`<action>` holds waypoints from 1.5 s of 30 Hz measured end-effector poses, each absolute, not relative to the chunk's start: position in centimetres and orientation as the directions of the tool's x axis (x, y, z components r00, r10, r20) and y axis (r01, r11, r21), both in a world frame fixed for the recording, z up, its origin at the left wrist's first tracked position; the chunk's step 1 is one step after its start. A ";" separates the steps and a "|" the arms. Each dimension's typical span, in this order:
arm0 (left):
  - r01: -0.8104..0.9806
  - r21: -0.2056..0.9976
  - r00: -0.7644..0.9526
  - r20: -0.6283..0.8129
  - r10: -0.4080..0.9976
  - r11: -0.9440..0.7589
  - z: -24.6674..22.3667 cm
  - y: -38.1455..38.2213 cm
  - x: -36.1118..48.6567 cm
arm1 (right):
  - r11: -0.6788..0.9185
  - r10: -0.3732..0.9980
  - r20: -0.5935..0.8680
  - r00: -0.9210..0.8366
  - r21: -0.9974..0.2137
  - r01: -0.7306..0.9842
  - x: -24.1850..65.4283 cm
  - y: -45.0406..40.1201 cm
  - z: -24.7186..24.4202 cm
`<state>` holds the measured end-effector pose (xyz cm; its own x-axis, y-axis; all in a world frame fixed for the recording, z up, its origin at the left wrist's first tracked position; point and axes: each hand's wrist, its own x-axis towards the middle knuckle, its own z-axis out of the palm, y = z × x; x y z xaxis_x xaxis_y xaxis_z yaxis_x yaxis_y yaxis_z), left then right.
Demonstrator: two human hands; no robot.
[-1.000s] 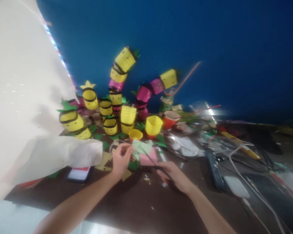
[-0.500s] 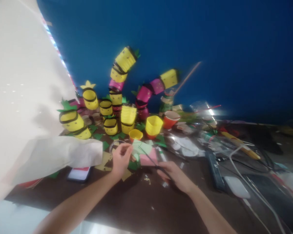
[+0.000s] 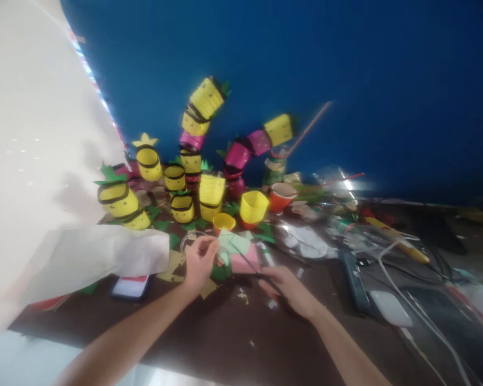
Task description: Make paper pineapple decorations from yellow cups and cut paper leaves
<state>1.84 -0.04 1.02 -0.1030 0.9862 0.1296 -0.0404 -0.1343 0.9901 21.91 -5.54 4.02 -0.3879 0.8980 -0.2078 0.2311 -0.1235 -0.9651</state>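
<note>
Pale green paper sheet overlaps a pink paper square between the hands; the left hand's fingertips pinch its left edge, while the right hand is clamped around a slim dark metal-bladed tool. Beyond stand a small yellow cup, a ridged yellow cup and a white-lined red cup, contents unclear.

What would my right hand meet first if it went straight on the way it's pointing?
Probably the pink paper, just ahead and to the left of your right hand; depth is unclear, so it might pass above.
</note>
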 end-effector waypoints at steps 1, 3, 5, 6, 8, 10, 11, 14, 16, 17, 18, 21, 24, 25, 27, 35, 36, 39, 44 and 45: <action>-0.039 0.990 -0.102 0.129 0.986 -0.134 1.0 0.0 1.8 | -0.130 0.898 -0.214 -0.385 -0.964 0.234 21.9 -5.5 4.0; -0.037 0.990 -0.101 0.131 0.986 -0.135 1.0 0.0 1.8 | -0.142 0.896 -0.225 -0.383 -0.962 0.234 22.0 -5.6 3.9; -0.041 0.990 -0.097 0.131 0.987 -0.136 1.0 0.0 1.8 | -0.153 0.895 -0.237 -0.379 -0.959 0.239 22.0 -5.6 3.8; -0.046 0.990 -0.092 0.132 0.987 -0.136 0.9 0.0 1.8 | -0.159 0.895 -0.244 -0.373 -0.957 0.244 22.0 -5.6 3.8; -0.050 0.989 -0.084 0.132 0.988 -0.136 0.9 0.0 1.8 | -0.165 0.897 -0.254 -0.362 -0.952 0.258 22.0 -5.6 3.7; -0.049 0.989 -0.082 0.134 0.988 -0.138 0.9 0.1 1.8 | -0.157 0.896 -0.247 -0.370 -0.954 0.255 22.1 -5.6 3.7; -0.049 0.989 -0.081 0.135 0.988 -0.139 0.9 0.1 1.8 | -0.153 0.894 -0.242 -0.378 -0.956 0.252 22.1 -5.5 3.6; -0.054 0.989 -0.076 0.136 0.988 -0.140 0.9 0.2 1.8 | -0.151 0.893 -0.246 -0.376 -0.953 0.264 22.1 -5.5 3.7; -0.059 0.988 -0.073 0.138 0.988 -0.143 0.8 0.2 1.7 | -0.154 0.898 -0.253 -0.361 -0.947 0.281 22.0 -5.5 3.7; -0.060 0.988 -0.074 0.138 0.988 -0.143 0.8 0.2 1.7 | -0.153 0.898 -0.254 -0.359 -0.946 0.286 22.0 -5.5 3.7; -0.061 0.988 -0.076 0.136 0.988 -0.141 0.7 0.2 1.7 | -0.150 0.899 -0.253 -0.359 -0.945 0.290 22.0 -5.5 3.8; -0.063 0.989 -0.080 0.126 0.989 -0.131 0.6 0.3 1.8 | -0.138 0.900 -0.249 -0.359 -0.941 0.308 21.9 -5.6 3.8; -0.069 0.990 -0.079 0.117 0.990 -0.123 0.5 0.3 1.7 | -0.133 0.899 -0.247 -0.362 -0.941 0.311 21.9 -5.6 3.7; -0.071 0.990 -0.078 0.116 0.990 -0.122 0.5 0.3 1.7 | -0.133 0.899 -0.246 -0.363 -0.941 0.311 22.0 -5.6 3.7; -0.073 0.990 -0.075 0.118 0.990 -0.123 0.5 0.3 1.7 | -0.128 0.900 -0.241 -0.363 -0.942 0.309 22.0 -5.6 3.7; -0.078 0.987 -0.079 0.132 0.988 -0.138 0.6 0.4 1.7 | -0.130 0.906 -0.251 -0.341 -0.932 0.340 21.9 -5.6 3.6; -0.076 0.988 -0.079 0.129 0.988 -0.135 0.6 0.4 1.7 | -0.127 0.907 -0.248 -0.341 -0.931 0.341 21.9 -5.6 3.6; -0.075 0.989 -0.078 0.123 0.989 -0.129 0.6 0.4 1.7 | -0.139 0.906 -0.260 -0.333 -0.928 0.346 21.8 -5.6 3.8; -0.081 0.990 -0.079 0.110 0.991 -0.116 0.4 0.6 1.7 | -0.174 0.899 -0.287 -0.330 -0.927 0.333 21.7 -5.6 4.1; -0.079 0.990 -0.079 0.110 0.991 -0.116 0.3 0.7 1.7 | -0.176 0.900 -0.288 -0.328 -0.927 0.332 21.7 -5.6 4.1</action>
<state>1.66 0.69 0.33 -0.0792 0.9908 0.1099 -0.0791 -0.1162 0.9901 21.71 -5.56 4.12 -0.3276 0.8998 -0.2880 0.3315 -0.1760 -0.9269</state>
